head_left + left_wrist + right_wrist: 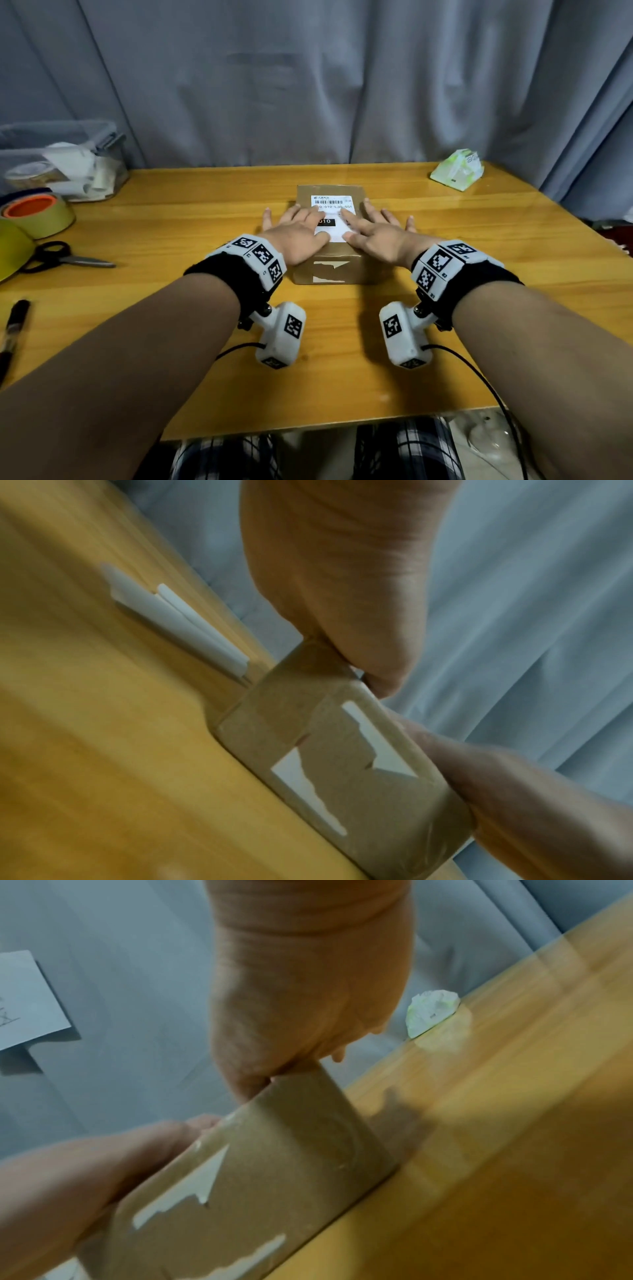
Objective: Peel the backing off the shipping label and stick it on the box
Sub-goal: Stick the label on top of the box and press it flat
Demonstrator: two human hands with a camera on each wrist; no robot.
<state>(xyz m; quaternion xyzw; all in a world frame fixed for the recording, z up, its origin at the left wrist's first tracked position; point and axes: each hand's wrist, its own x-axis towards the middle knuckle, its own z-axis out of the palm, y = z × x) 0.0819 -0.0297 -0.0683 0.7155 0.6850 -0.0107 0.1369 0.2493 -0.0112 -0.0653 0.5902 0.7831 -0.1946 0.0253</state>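
Wooden table w/ grey curtain behind. Box sat mid-table, shipping label on its top. Left hand & right hand lay flat, fingers straight, pressing label down.

The left hand presses down on the top of the cardboard box, which sits on the wooden table. Torn white label remnants mark the box's near face (blurred). The right hand enters at four o'clock, touching the box. White paper strips lie at ten o'clock.
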